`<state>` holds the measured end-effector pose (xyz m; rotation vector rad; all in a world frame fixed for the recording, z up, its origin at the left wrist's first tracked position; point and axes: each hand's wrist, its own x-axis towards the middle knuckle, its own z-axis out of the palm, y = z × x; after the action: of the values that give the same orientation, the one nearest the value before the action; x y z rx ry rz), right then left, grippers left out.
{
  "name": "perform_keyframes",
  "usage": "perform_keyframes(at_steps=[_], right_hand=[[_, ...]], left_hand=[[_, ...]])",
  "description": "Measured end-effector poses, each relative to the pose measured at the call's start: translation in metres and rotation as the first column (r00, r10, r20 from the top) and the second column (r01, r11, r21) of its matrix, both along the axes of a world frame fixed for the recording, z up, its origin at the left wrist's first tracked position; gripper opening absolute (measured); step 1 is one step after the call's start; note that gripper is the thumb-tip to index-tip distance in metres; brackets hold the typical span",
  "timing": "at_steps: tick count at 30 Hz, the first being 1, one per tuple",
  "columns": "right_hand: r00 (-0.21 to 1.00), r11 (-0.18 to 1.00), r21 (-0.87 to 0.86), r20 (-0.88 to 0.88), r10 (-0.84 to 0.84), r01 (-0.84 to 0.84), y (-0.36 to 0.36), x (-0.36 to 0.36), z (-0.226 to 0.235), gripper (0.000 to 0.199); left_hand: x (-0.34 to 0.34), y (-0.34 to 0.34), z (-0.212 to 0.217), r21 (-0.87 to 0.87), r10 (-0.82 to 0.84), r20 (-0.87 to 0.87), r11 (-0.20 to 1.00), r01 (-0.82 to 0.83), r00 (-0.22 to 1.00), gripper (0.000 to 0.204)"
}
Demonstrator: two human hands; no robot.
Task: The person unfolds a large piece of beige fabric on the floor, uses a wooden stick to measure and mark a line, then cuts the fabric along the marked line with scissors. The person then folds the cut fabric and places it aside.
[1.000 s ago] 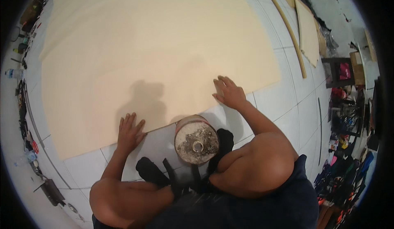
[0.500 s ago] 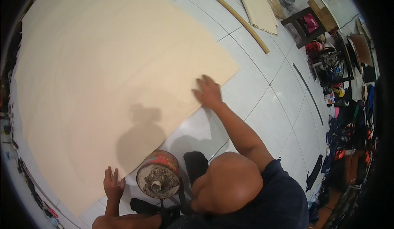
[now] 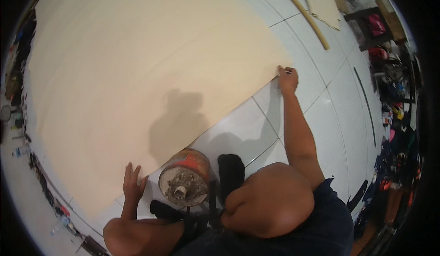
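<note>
A large, smooth cream sheet [image 3: 114,63] lies spread on the tiled floor, its near edge running up from lower left to right. My left hand [image 3: 133,185] rests on that edge at lower left, fingers stretched apart. Near the sheet's right corner, my right hand [image 3: 288,78] has its fingers closed at the edge, seemingly pinching the sheet. A small pale spot shows between those fingers, too small to name. Between my legs, touching or very close to the edge, sits a red round can [image 3: 185,175] with a grey crusted top and a short round stub.
White floor tiles [image 3: 247,118] show right of the sheet. Beyond lie a long tan rod [image 3: 307,15] and a folded cream piece [image 3: 319,3]. A thin dark strip [image 3: 366,107] and a cluttered pile [image 3: 398,118] line the right side. My feet [image 3: 231,169] flank the can.
My right hand has moved right and farther along the edge to near the corner, its fingers now closed. My left hand stays on the sheet. The whole view has shifted slightly.
</note>
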<state>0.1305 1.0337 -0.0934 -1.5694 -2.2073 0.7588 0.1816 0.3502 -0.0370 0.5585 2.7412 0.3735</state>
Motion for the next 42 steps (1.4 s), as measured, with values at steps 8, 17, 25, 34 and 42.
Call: perform_keyframes(at_steps=[8,17,25,34,42], right_hand=[[0.972,0.963,-0.201,-0.185,0.143,-0.18,0.007,-0.008,0.019,0.03],[0.719,0.759,-0.281,-0.613,0.328,-0.587,-0.013,-0.144,0.184,0.034],[0.822,0.865,-0.344,-0.555,0.127,-0.366,0.022,-0.047,0.087,0.03],[0.958,0.851,-0.522,-0.269,-0.102,-0.056,0.015,0.009,0.004,0.035],[0.999,0.958,-0.285,-0.019,0.034,-0.038,0.015,-0.01,0.013,0.038]], left_hand=[[-0.007,0.002,-0.009,0.118,0.038,-0.106,0.993,-0.025,0.994,0.022],[-0.055,-0.048,0.024,0.347,0.328,-0.54,0.926,-0.15,0.776,0.014],[-0.005,-0.033,0.009,0.115,-0.027,-0.501,0.989,0.098,0.865,0.024],[0.009,-0.002,-0.025,0.155,0.007,-0.105,0.988,0.009,0.994,0.019],[0.012,-0.006,-0.023,0.199,0.04,-0.117,0.98,-0.016,0.992,0.014]])
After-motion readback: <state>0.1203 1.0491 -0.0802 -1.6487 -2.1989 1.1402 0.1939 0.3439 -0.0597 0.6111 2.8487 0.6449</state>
